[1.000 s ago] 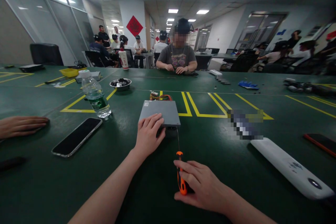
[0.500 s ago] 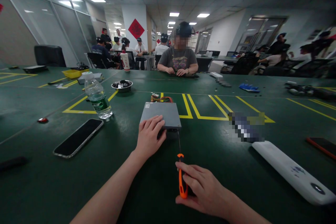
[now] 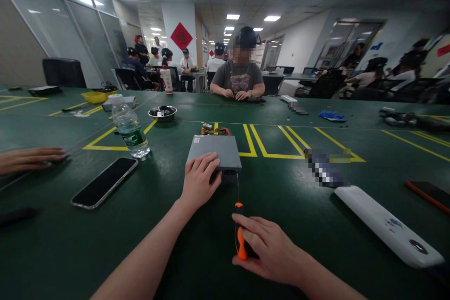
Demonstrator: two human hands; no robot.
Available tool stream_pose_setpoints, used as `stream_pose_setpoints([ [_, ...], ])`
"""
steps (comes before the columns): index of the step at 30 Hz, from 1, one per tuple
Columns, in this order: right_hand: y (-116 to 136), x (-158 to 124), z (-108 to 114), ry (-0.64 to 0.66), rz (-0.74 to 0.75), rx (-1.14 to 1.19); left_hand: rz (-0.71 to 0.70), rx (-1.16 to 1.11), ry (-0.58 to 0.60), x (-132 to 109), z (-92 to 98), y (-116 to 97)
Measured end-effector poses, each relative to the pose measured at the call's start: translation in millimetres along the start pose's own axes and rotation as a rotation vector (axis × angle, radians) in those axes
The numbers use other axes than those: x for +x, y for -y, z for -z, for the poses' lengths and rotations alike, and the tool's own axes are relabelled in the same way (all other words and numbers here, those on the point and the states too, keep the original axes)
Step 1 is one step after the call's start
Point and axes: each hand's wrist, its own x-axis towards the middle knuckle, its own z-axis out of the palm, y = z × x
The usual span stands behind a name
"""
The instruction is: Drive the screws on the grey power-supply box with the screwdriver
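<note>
A grey metal box (image 3: 225, 147) with a bundle of coloured wires (image 3: 218, 131) behind it lies flat on the green table (image 3: 197, 253). My left hand (image 3: 201, 180) rests over its front left corner, fingers on the top and thumb at the front side, gripping it. In my right hand (image 3: 263, 248) is an orange and black screwdriver (image 3: 241, 243), held by the handle between fingers and thumb. Its thin shaft points away from me, and the tip is at the front right corner of the box. Whether it sits in a screw is too small to tell.
Left of the box are a phone (image 3: 104, 183), a water bottle (image 3: 129, 129) and a metal bowl (image 3: 162, 112). Another person's hand (image 3: 33, 158) reaches in at the left edge. A white device (image 3: 386, 225) lies at the right. A person (image 3: 239, 77) sits opposite.
Another person's hand has come in at the left, over the small red object. The screwdriver handle has turned in my right hand. My left hand has stayed on the box.
</note>
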Motion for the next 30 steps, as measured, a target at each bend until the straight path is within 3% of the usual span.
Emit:
stream_pose_setpoints([
  [5, 1.9, 4.9, 4.6, 0.116, 0.020, -0.041, 0.004, -0.006, 0.008, -0.3, -0.5, 0.2],
  [11, -0.1, 2.7, 1.1, -0.083, 0.100, -0.052, 0.000, -0.001, 0.008, -0.4, -0.5, 0.1],
  [19, 1.2, 6.8, 5.0, 0.108, 0.048, -0.042, -0.004, 0.012, 0.009, -0.4, -0.6, 0.4],
  [25, 0.6, 6.3, 1.9, -0.047, 0.130, -0.148, -0.014, 0.028, 0.005, -0.2, -1.9, 1.4],
  [30, 1.0, 6.0, 3.0, -0.012, 0.103, -0.130, -0.014, 0.032, 0.011, -0.7, -2.4, 1.1],
])
